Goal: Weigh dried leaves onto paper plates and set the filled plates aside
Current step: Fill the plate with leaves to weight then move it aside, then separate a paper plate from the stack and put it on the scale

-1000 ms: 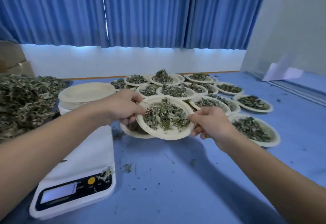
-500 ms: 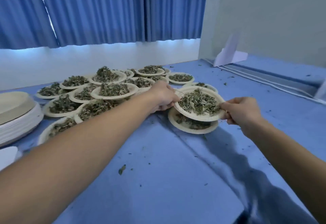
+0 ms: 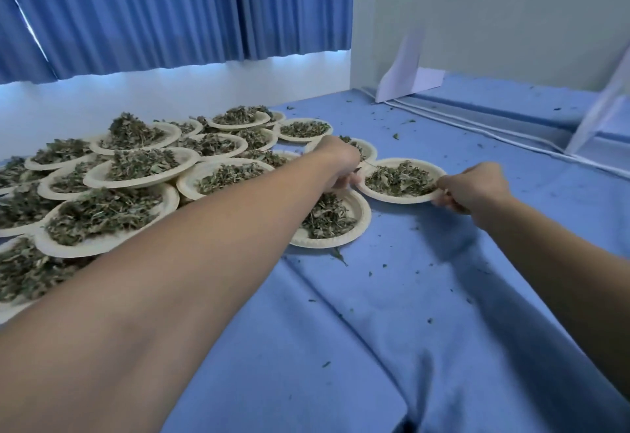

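Head view: pinching opposite rims of the paper plate [image 3: 399,199] with left grip [image 3: 341,167] and right grip [image 3: 474,190]. Likely light, flimsy, spilling dried leaves [image 3: 399,180] if tilted.

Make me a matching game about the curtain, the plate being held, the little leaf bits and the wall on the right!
Things:
1. curtain
2. held plate
3. leaf bits
4. right wall

Descriptions:
A. pale grey
B. scattered on the blue cloth
C. blue and pleated
D. gripped at its rim by the left hand and right hand

Pairs: 1-C, 2-D, 3-B, 4-A
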Available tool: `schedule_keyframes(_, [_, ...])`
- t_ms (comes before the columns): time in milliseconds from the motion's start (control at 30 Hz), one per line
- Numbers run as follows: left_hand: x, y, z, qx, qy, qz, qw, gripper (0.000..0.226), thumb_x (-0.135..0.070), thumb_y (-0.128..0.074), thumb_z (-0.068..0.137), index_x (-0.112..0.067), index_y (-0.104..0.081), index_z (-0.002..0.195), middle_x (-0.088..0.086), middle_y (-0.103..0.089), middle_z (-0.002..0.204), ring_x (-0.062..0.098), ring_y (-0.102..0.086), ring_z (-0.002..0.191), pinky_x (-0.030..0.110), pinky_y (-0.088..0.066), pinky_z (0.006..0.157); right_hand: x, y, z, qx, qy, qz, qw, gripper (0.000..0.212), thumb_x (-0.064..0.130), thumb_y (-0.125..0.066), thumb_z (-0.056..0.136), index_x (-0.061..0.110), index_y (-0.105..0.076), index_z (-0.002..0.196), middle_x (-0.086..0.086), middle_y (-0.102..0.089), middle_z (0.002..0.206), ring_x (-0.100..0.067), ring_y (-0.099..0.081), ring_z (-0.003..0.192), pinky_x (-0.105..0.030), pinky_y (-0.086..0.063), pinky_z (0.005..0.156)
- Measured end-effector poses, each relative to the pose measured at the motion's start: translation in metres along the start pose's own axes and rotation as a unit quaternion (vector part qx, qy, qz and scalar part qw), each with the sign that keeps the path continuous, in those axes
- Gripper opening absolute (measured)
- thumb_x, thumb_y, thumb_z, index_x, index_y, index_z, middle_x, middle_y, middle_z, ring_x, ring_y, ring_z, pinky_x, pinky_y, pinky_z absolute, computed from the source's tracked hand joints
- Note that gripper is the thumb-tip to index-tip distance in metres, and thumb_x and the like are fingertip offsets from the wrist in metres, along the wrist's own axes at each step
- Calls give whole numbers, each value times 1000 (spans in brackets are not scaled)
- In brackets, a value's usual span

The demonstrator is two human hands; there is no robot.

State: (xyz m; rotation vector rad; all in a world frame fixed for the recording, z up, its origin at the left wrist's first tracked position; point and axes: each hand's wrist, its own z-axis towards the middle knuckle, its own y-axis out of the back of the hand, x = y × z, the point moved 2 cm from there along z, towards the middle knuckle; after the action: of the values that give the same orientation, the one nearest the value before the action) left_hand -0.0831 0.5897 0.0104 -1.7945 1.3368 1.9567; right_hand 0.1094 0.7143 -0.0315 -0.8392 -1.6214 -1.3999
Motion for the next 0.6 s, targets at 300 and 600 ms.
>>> schedule_keyframes(300, [9, 14, 6, 59, -11, -110, 992, 39, 0, -50, 101, 8, -47, 138, 24, -68, 105, 26, -74, 79, 29, -61, 62, 18, -16, -19, -84, 120, -207, 967, 10, 16, -59, 90, 8, -57, 85, -18, -60, 104, -28, -52, 67, -31, -39, 57])
schedule_keyframes(600, [30, 118, -52, 63, -98, -65, 991, 16, 5, -49, 93, 2, -63, 86, 12, -59, 65, 16, -57, 48, 27, -40, 50, 112, -118, -149, 71, 400, -110, 907, 22, 13, -56, 92, 11, -66, 73, -7, -63, 65, -26, -55, 64, -31, -40, 59])
